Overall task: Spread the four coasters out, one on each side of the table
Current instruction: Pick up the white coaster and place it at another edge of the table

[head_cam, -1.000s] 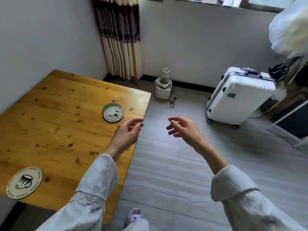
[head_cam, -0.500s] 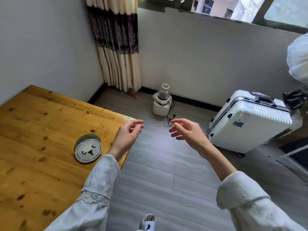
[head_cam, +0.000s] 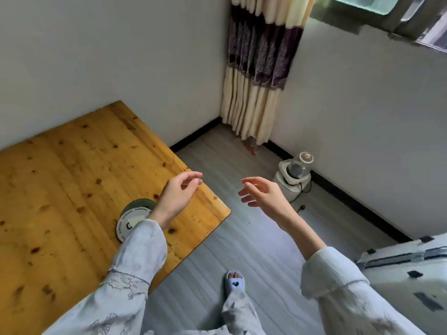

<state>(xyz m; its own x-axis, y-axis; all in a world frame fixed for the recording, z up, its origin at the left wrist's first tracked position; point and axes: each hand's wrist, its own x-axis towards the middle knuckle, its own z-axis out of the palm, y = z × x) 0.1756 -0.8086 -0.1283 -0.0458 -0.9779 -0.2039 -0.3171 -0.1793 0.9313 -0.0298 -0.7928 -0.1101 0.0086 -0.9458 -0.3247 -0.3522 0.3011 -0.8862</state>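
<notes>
Since the white coaster [head_cam: 128, 222] left of frame centre overlaps a green coaster [head_cam: 140, 203], thin and light, pinch its rim; left hand [head_cam: 177, 197] and right hand [head_cam: 262, 193] hang empty, fingers loose.

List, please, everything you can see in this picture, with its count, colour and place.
table: one, yellow-brown wood, left, against the wall
coasters: two stacked, white on green, near the table's corner, partly behind the left sleeve
curtain: one, cream and purple, far corner
small appliance: one, white with a clear top, on the floor by the right wall, cord trailing
suitcase: one, white, lower right
floor: grey planks
slipper: one, pale, bottom centre
left hand: open and empty, over the table's corner
right hand: open and empty, over the floor
</notes>
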